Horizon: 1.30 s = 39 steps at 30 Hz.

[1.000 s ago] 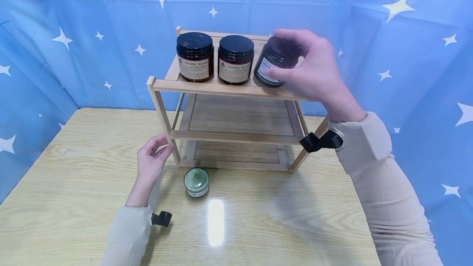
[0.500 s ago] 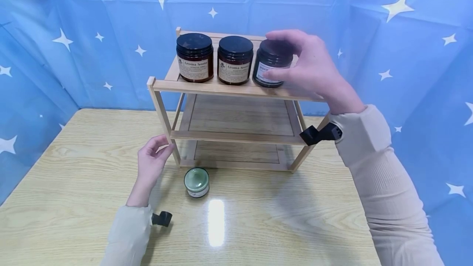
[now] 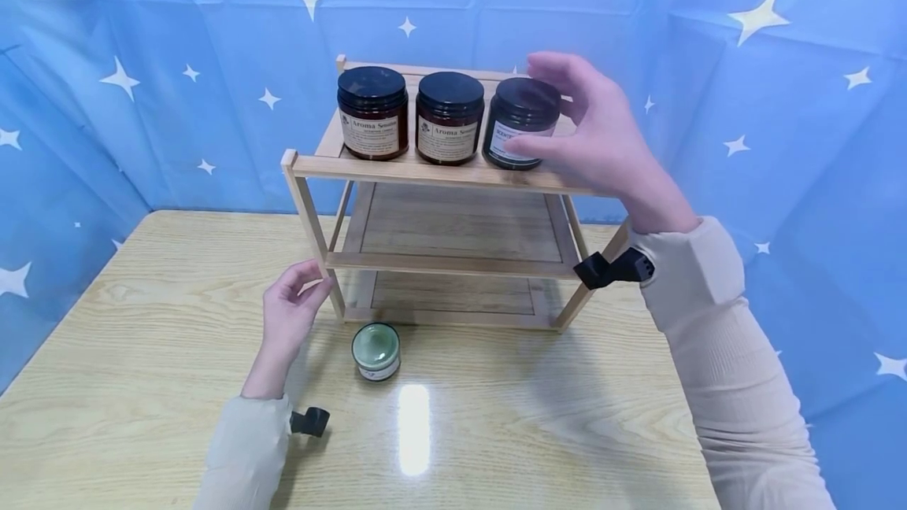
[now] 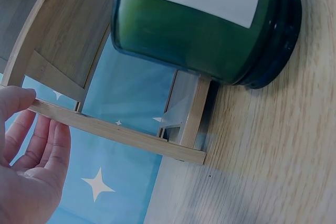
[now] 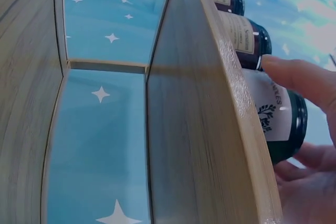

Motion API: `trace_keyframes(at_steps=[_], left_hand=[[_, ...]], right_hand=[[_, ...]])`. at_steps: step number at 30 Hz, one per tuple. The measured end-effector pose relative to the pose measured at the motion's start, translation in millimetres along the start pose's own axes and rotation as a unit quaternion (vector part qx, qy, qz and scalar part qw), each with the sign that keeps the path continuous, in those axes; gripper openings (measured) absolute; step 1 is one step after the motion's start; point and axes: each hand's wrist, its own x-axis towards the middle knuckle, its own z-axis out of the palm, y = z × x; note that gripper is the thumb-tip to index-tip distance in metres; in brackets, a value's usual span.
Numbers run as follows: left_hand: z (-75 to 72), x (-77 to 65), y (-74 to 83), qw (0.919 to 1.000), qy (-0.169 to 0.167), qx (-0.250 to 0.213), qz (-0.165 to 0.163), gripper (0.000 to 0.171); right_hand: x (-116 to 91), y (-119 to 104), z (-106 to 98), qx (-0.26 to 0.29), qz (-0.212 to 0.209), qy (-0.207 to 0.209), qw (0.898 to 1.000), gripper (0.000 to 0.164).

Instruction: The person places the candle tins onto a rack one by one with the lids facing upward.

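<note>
In the head view, my right hand (image 3: 602, 128) curves loosely around a dark green candle jar (image 3: 520, 126) at the right of the top shelf. Its fingers are spread behind the lid, while the thumb overlaps the white label. The jar stands upright. Two brown candle jars with black lids, a left one (image 3: 373, 112) and a middle one (image 3: 449, 118), stand beside it in a row. My left hand (image 3: 294, 305) pinches the front left post (image 4: 105, 127) of the wooden shelf rack (image 3: 453, 262), thumb on one side and fingers on the other.
A smaller green candle jar (image 3: 376, 351) stands on the wood-grain table (image 3: 170, 313), before the rack's front left foot. The rack has a middle shelf (image 3: 460, 219) and a bottom shelf (image 3: 453, 292). A blue star-patterned curtain (image 3: 212, 85) hangs behind.
The dark green jar has gone from tilted to upright on the top shelf. My right fingers have since lifted back from its lid. The left hand stays on the post.
</note>
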Motion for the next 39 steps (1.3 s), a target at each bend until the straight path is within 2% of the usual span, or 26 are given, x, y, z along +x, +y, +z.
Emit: trace_keyframes(at_steps=[6, 11, 15, 22, 27, 39], left_hand=[[0.1, -0.3, -0.6, 1.0000, 0.001, 0.000, 0.000, 0.024], [0.4, -0.1, -1.0, 0.9999, 0.005, -0.010, 0.001, 0.022], [0.4, -0.1, -1.2, 1.0000, 0.004, -0.007, 0.000, 0.023], [0.6, -0.2, -0.4, 1.0000, 0.002, -0.005, 0.000, 0.023], [0.7, -0.6, -0.2, 1.0000, 0.003, -0.007, 0.002, 0.022], [0.5, -0.1, -1.3, 0.9999, 0.007, -0.014, 0.000, 0.022]], right_hand=[[-9.2, 1.5, 1.2, 0.035, -0.021, 0.047, 0.998, 0.080], [-18.8, 2.8, 1.2, 0.044, -0.038, 0.061, 0.996, 0.077], [-29.7, 3.2, 1.2, 0.058, -0.036, 0.077, 0.995, 0.076], [-53.9, 1.4, 6.3, 0.141, -0.072, 0.110, 0.981, 0.071], [-70.8, 1.2, 13.4, 0.186, -0.105, 0.105, 0.971, 0.068], [-101.2, 9.3, 41.0, 0.140, -0.152, 0.055, 0.977, 0.072]])
